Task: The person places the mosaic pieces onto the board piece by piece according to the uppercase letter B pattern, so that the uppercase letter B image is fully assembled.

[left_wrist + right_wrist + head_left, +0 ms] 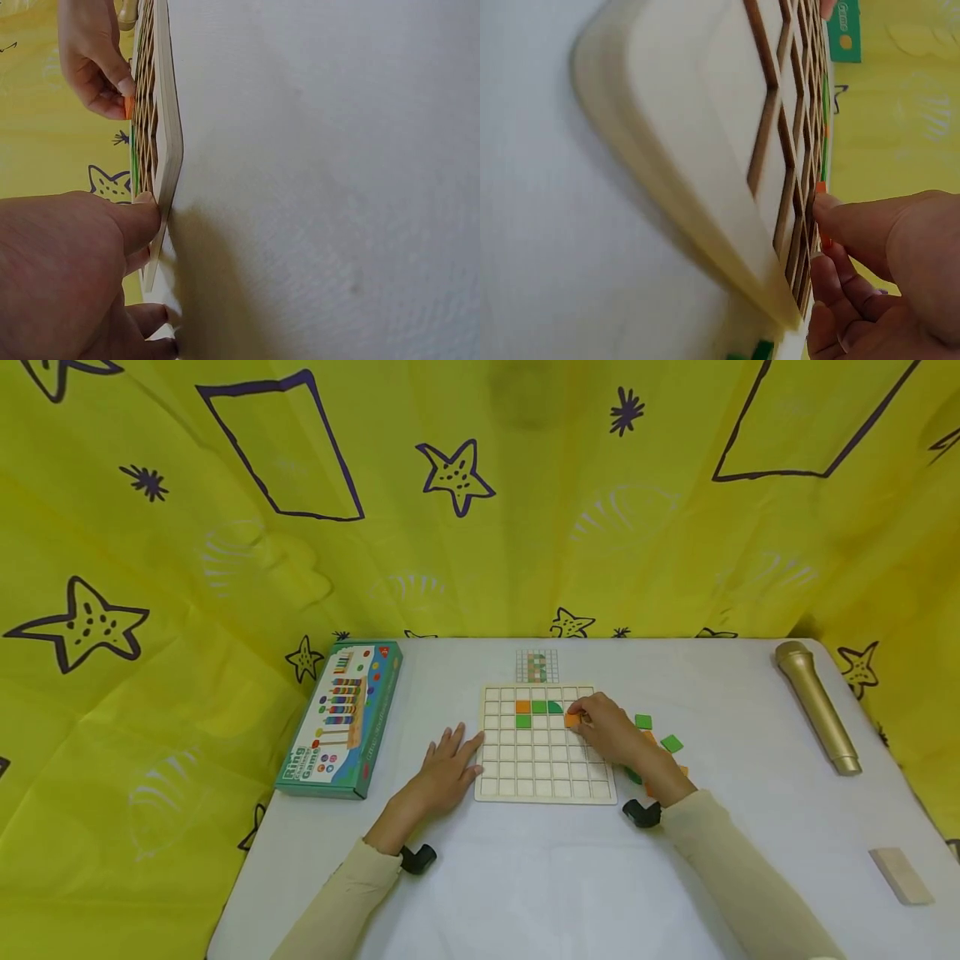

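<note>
A wooden grid board lies flat on the white table. In its upper rows sit an orange square, a green square, a green rounded piece and another green square. My right hand pinches an orange piece between thumb and fingers over the board's upper right cells; the right wrist view shows this hand at the grid surface. My left hand rests at the board's left edge, fingers spread; in the left wrist view its thumb touches the rim.
A small pattern card lies behind the board. Loose green and orange pieces lie right of it, partly under my right forearm. A game box lies at left, a gold microphone at right, a wooden block near the right edge.
</note>
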The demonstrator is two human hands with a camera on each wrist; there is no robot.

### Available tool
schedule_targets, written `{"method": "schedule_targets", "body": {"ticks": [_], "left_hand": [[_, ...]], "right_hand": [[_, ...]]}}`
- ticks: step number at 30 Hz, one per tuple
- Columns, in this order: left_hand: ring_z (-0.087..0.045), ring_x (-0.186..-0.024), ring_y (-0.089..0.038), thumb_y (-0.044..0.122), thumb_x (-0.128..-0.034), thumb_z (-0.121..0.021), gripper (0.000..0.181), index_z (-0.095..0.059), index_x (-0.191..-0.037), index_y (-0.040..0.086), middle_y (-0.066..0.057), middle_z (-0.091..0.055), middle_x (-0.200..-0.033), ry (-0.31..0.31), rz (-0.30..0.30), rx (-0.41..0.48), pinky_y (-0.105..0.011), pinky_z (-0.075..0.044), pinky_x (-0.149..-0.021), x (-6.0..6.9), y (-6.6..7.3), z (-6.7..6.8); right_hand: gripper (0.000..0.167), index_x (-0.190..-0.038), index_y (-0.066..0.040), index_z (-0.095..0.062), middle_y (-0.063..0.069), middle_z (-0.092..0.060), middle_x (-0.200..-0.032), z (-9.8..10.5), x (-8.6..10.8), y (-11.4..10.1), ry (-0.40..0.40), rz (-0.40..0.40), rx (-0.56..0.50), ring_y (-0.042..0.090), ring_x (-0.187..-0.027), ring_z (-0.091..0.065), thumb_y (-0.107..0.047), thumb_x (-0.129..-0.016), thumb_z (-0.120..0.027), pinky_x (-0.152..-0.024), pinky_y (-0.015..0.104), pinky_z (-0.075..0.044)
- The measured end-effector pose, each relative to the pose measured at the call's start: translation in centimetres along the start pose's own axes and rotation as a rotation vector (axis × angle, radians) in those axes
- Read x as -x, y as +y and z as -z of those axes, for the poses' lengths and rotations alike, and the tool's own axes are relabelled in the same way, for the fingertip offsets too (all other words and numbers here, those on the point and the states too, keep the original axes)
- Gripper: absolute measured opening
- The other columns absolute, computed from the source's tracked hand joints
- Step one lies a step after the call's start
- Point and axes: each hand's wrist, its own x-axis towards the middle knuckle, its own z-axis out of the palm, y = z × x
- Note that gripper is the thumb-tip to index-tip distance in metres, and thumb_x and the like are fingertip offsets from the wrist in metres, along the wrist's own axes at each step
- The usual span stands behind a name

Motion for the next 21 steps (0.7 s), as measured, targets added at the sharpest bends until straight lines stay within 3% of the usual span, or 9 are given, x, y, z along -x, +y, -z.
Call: {"method": "schedule_targets", "body": {"ticks": [9, 16, 21], "left_hand": [[-0.006, -0.162, -0.044, 0.036, -0.1142, -0.046, 0.059, -0.030, -0.168, 0.016, -0.023, -0.011, -0.175, -0.007, -0.007, -0.002, -0.066, -0.010, -0.128, 0.0, -0.1, 0.0], [-0.006, -0.162, -0.044, 0.036, -0.1143, -0.045, 0.059, -0.029, -0.168, 0.017, -0.023, -0.011, -0.175, -0.003, -0.008, -0.010, -0.066, -0.010, -0.128, 0.0, -0.1, 0.0], [-0.007, -0.162, -0.044, 0.036, -0.1142, -0.045, 0.059, -0.030, -0.168, 0.017, -0.022, -0.011, -0.175, -0.002, -0.003, -0.017, -0.066, -0.010, -0.128, 0.0, 0.0, 0.1]], "right_hand": [[0.017, -0.121, -0.006, -0.069, 0.017, -0.061, -0.126, -1.2, -0.6, -1.1, 0.022, 0.038, 0.019, 0.036, -0.118, -0.059, -0.010, -0.106, -0.062, -0.105, 0.059, -0.044], [0.016, -0.120, -0.005, -0.068, 0.014, -0.062, -0.121, -1.6, -0.7, -1.6, 0.026, 0.062, 0.036, 0.034, -0.114, -0.061, -0.005, -0.105, -0.062, -0.102, 0.055, -0.049], [0.017, -0.120, -0.005, -0.070, 0.015, -0.062, -0.124, -1.5, -0.5, -1.7, 0.042, 0.073, 0.060, 0.037, -0.118, -0.056, -0.006, -0.105, -0.062, -0.105, 0.056, -0.046]]}}
